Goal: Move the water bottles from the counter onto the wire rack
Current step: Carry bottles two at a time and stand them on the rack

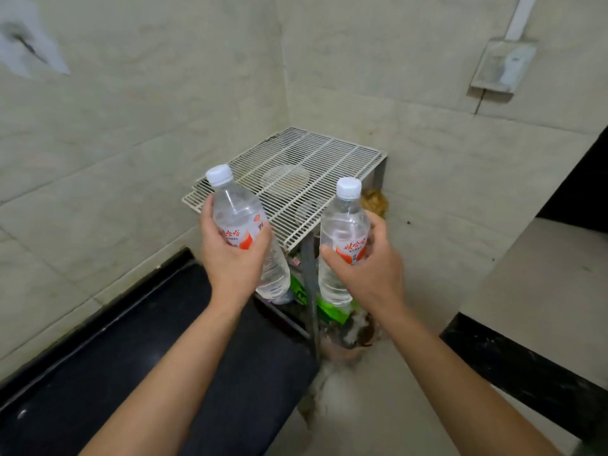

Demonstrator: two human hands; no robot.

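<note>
Two clear water bottles with white caps and red-and-white labels are held in the air. My left hand (232,250) grips the left bottle (241,222) round its label; it tilts to the left. My right hand (368,261) grips the right bottle (343,238) round its label, nearly upright. Both bottles hang just in front of the white wire rack (306,162), which stands in the tiled corner with its top bare. The black counter (138,350) lies below my left arm.
Tiled walls close in the rack at the back and left. Under the rack lie green packaging (329,309) and other clutter. A second light counter with a black edge (539,291) stands at the right. A grey holder (500,67) hangs on the right wall.
</note>
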